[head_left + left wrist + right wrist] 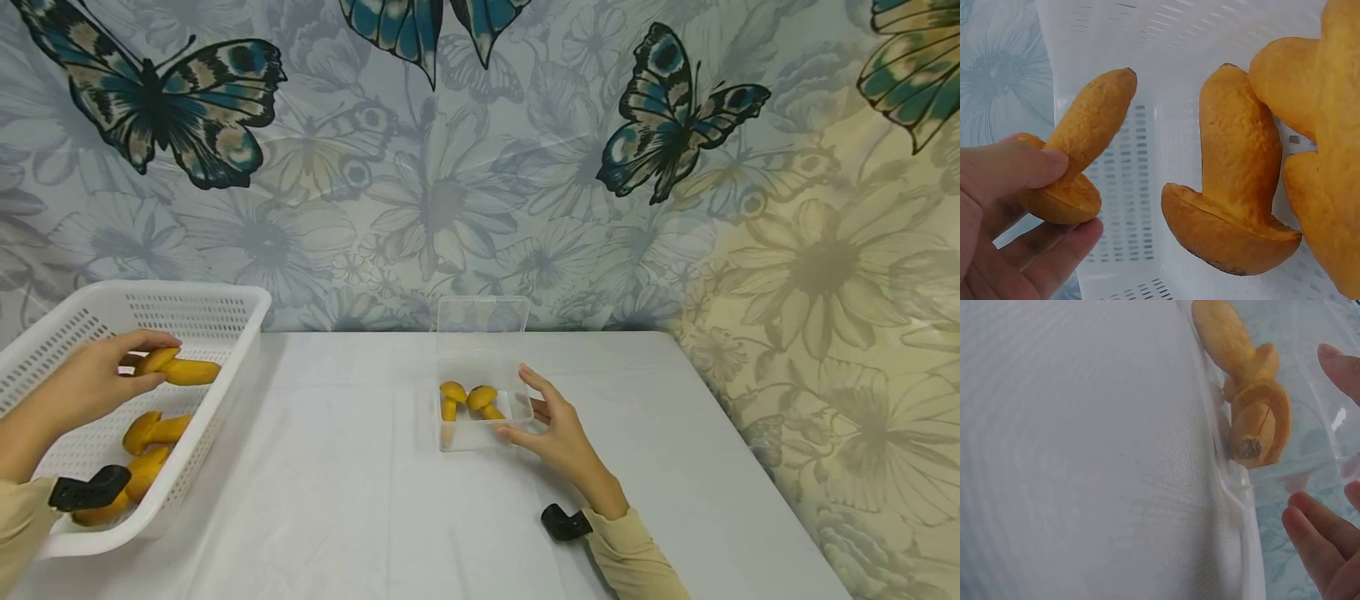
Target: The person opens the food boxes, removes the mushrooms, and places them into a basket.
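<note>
My left hand point(161, 360) is inside a white perforated basket point(225, 293) at the table's left and pinches an orange toy mushroom point(183, 371) by its cap, stem pointing right. The left wrist view shows thumb and fingers of that hand point(1077, 195) round the mushroom's point(1085, 137) cap. Several more mushrooms point(153, 429) lie in the basket, one close by point(1235, 187). A clear plastic box point(480, 440) stands mid-table with its lid point(483, 321) raised. Two mushrooms point(468, 400) lie inside it point(1254, 419). My right hand point(525, 408) rests against the box's right side, fingers spread and relaxed.
A white cloth covers the table point(360, 500). The butterfly-patterned wall point(450, 192) runs close behind the box and basket, and also along the right table edge. Black wrist mounts point(564, 523) sit on both sleeves.
</note>
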